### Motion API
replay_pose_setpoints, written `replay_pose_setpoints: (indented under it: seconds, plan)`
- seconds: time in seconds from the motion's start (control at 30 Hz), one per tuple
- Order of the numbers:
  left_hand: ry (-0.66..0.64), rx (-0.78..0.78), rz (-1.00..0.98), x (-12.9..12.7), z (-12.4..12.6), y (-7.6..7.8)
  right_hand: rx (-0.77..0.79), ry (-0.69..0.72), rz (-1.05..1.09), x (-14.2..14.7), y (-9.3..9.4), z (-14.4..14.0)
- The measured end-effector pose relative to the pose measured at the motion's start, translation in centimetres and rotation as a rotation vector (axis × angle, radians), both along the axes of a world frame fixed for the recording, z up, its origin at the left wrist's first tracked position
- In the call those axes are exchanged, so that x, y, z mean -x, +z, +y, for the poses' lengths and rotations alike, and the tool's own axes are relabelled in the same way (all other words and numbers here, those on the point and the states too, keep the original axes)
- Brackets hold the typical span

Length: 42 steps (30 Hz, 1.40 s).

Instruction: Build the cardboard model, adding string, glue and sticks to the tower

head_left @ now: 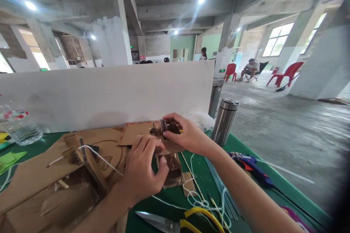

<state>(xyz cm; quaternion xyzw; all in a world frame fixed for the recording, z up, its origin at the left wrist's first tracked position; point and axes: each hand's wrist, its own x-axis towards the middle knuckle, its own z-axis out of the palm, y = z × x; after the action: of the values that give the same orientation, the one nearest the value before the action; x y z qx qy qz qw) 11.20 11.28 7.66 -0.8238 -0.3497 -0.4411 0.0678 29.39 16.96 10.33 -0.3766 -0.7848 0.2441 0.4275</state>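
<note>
Matt brown cardboard model [168,142] (rough edges); brushed-metal flask [224,122].

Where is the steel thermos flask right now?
In the head view, the steel thermos flask stands upright at the green table's right edge, just right of the right hand, behind the blue glue gun.

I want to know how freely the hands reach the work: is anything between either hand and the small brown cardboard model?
Nothing visible. The left hand and the right hand both already grip the small brown cardboard model. The steel flask, blue glue gun and yellow-handled scissors lie off to the sides.
</note>
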Motion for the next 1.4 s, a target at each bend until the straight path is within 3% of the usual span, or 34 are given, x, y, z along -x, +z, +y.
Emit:
replay_pose_setpoints:
  seconds: [0.17,0.4,0.7,1.1,1.27,1.4]
  plan:
    - [0.018,-0.02,-0.262,-0.4,-0.6,0.7,0.138,0.124,0.071,-0.8,1.1,-2.9]
    - [-0.132,0.211,-0.306,-1.5,-0.1,1.0,0.077,0.11,0.002,-1.0,1.2,-4.6]
    - [-0.23,0.316,-0.396,-1.1,0.2,0.2,0.077,0.117,-0.051,-1.3,1.4,-4.7]
    - [-0.268,0.305,-0.413,-1.1,0.5,0.1,0.072,0.13,-0.074,-1.4,1.9,-4.9]
    - [-0.25,0.279,-0.416,-1.0,0.7,0.0,0.074,0.09,0.001,-1.0,1.4,-4.1]
    - [-0.196,0.248,-0.53,-0.9,0.9,-0.2,0.143,0.023,0.251,-1.3,0.1,-1.8]
